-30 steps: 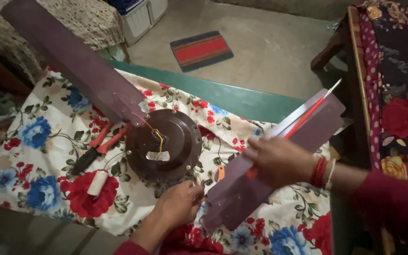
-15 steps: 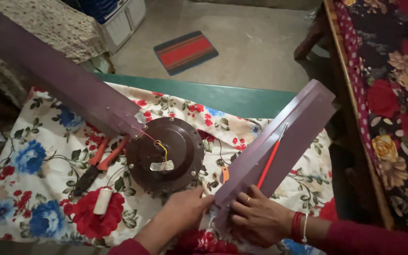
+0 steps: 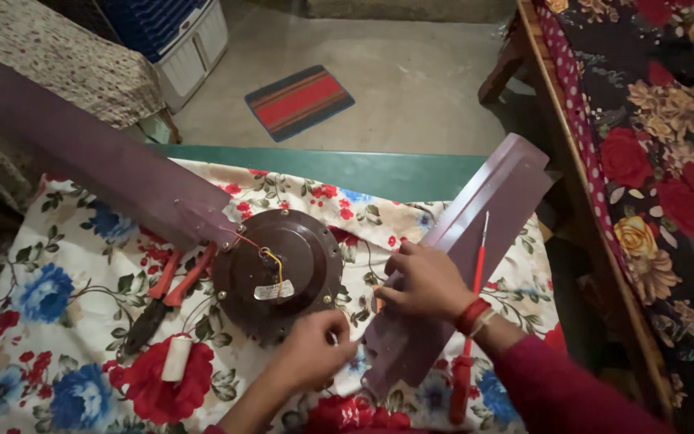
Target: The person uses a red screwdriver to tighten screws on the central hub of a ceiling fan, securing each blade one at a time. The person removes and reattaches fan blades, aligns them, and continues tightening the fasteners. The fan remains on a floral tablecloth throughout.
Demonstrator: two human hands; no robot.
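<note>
A person bends over a dark brown ceiling fan motor [image 3: 279, 273] lying on a flower-print cloth [image 3: 66, 321] spread across a green desk [image 3: 379, 170]. The right hand [image 3: 426, 281] lies flat, fingers spread, on a loose purple fan blade [image 3: 459, 257] beside the motor, pressing it down rather than gripping it. The left hand [image 3: 311, 350] is curled at the motor's near rim by the blade's inner end; what its fingertips pinch, if anything, cannot be told. One blade [image 3: 90, 161] is already joined at the far left; the second looks not yet fastened. Red-handled pliers [image 3: 166, 297], a red screwdriver [image 3: 467, 354] and a small white cylinder [image 3: 177, 358] lie close by.
</note>
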